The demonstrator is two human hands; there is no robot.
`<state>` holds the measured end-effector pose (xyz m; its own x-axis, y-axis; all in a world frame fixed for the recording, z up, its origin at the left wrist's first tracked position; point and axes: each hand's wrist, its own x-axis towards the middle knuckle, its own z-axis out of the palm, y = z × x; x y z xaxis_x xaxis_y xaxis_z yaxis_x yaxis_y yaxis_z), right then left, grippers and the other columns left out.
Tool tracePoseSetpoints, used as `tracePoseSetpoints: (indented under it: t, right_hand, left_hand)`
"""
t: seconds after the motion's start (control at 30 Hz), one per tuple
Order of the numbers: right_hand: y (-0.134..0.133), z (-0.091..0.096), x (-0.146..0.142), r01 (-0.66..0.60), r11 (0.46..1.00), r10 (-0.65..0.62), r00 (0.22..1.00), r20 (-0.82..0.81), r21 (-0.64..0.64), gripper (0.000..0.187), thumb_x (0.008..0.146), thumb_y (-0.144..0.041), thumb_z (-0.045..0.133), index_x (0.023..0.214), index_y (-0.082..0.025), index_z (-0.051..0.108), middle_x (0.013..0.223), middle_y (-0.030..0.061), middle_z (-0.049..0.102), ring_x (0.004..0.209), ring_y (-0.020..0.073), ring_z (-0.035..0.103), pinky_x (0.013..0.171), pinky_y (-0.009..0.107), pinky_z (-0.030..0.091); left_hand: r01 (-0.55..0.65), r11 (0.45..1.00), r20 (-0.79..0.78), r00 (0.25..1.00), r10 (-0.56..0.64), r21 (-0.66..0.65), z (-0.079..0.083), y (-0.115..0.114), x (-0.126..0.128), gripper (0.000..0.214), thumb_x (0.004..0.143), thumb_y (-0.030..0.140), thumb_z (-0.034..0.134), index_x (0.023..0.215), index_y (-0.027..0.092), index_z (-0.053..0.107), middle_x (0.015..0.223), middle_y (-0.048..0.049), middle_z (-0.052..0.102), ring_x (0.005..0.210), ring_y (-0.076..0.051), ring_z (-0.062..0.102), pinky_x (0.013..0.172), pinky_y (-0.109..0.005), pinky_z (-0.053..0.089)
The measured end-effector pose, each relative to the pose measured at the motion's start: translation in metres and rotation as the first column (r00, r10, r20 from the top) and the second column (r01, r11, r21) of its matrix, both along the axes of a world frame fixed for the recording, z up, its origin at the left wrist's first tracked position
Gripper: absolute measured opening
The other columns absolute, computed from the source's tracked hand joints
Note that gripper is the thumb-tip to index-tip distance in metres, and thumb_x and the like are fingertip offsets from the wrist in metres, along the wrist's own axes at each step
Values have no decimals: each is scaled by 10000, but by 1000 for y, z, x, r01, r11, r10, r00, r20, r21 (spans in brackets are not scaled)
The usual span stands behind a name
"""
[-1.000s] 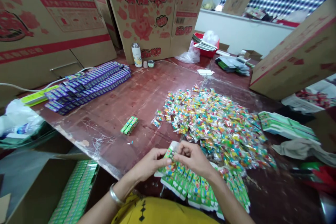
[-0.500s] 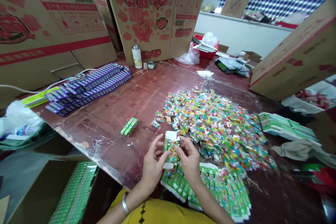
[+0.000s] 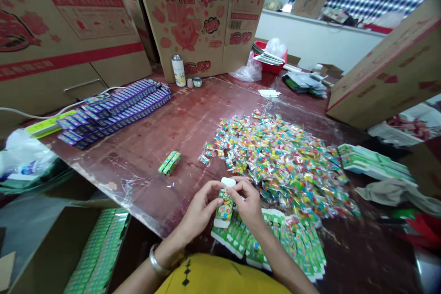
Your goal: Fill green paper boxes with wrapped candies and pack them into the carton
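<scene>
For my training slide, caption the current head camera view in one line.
Left hand and right hand hold a small green carton near a heap of colorful packets on a reddish table.

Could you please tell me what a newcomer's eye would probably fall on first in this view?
Probably the heap of wrapped, many-coloured pieces spread over the reddish-brown table, right of centre. Next, the small green box held in both hands' fingers at the lower middle, its white flap up. The stacked purple boxes also stand out at the table's far left.
</scene>
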<state>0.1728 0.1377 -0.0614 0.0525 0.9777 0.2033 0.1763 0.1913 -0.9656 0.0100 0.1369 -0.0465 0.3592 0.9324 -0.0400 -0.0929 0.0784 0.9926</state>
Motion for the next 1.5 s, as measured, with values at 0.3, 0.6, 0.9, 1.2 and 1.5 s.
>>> tracePoseSetpoints:
  t: [0.3,0.6,0.9,1.2,1.5]
  right_hand:
    - [12,18,1,-190,971,162,969,-187,-142,183,780,-310,731,766,-198,587,763,-1,609,705,156,575,654,262,452]
    - [29,26,9,-224,910,178,971,-158,-349,285,732,-391,753,649,-157,613,585,-27,569,554,121,489,551,247,386]
    - [13,31,-4,-191,979,199,971,134,-70,210,880,-328,610,739,-190,680,810,37,649,762,176,603,685,287,475]
    - [67,20,-13,-241,970,205,780,591,-18,181,936,-237,526,1087,-207,621,972,45,655,801,153,640,716,252,509]
    - [113,-12,-64,-250,968,132,604,786,29,181,826,-114,602,987,-196,604,981,103,642,927,249,602,766,320,456]
  left_hand:
    - [-100,994,-14,995,99,-50,10,-5,1,234,840,131,564,1028,228,462,987,-2,578,946,-144,577,798,-243,458]
    - [-50,998,4,999,50,-43,9,-4,-2,369,823,120,580,1165,219,481,1112,-63,605,1006,-188,605,854,-299,489]
    - [-140,989,-4,990,140,-50,-2,-5,-10,300,840,200,597,1140,198,602,1162,-70,647,1064,-217,604,935,-329,465]
    - [-358,922,-65,934,353,-147,-15,1,-39,243,761,291,712,823,166,512,763,25,572,698,-107,576,620,-191,470]
    - [-371,836,-38,920,390,-405,-12,-10,-71,590,707,353,723,1203,213,436,961,-25,597,673,-145,662,671,-347,586]
